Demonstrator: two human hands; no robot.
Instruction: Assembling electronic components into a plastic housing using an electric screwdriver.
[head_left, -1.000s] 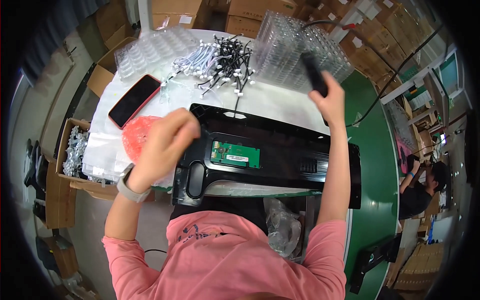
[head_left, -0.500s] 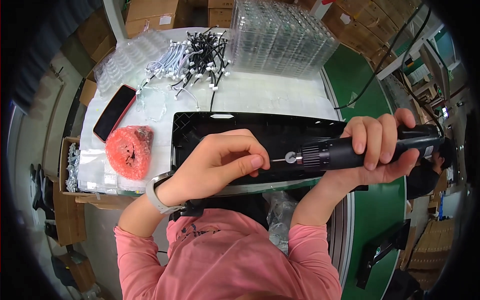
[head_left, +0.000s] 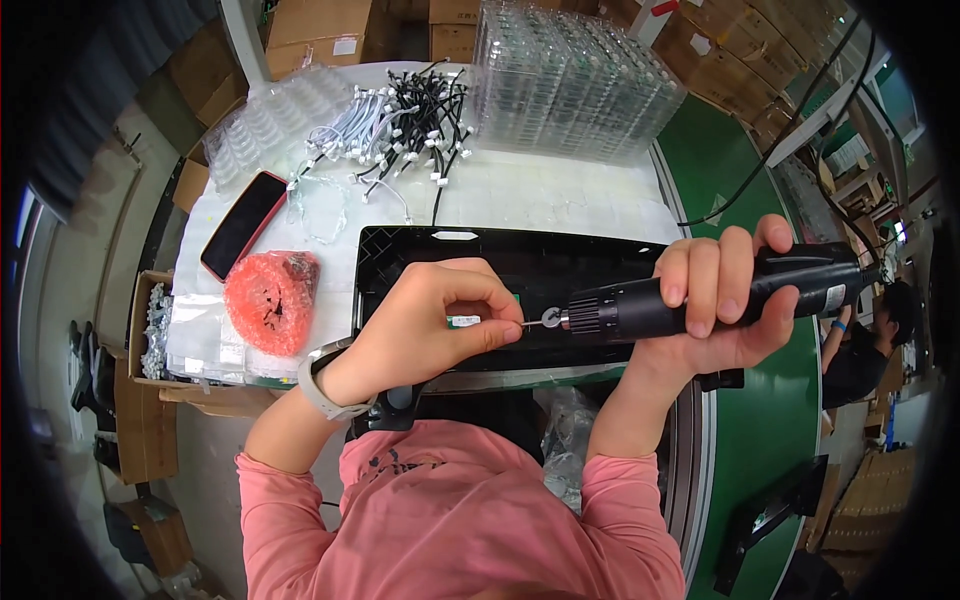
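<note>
My right hand [head_left: 725,300] is wrapped round a black electric screwdriver [head_left: 610,312], held sideways with its bit toward the left. A small round pale piece [head_left: 551,317] sits on the bit's shaft. My left hand [head_left: 425,320] is pinched, thumb against forefinger, at the tip of the bit; whatever lies between the fingertips is too small to make out. Both hands are above a long black plastic housing [head_left: 610,243] lying on the table. A bit of green circuit board [head_left: 463,321] with a white label shows inside it, through the gap in my left hand.
Behind the housing lie bundled black and white cables [head_left: 400,120] and stacked clear plastic trays [head_left: 570,90]. To the left are a phone [head_left: 243,225] and a red bubble-wrap roll [head_left: 270,303]. A green surface [head_left: 755,420] runs along the right; another person [head_left: 865,345] is beyond it.
The screwdriver in my right hand has shifted left, its chuck now closer to my left fingertips. The view has shifted slightly. The green board now shows through my left hand's gap.
</note>
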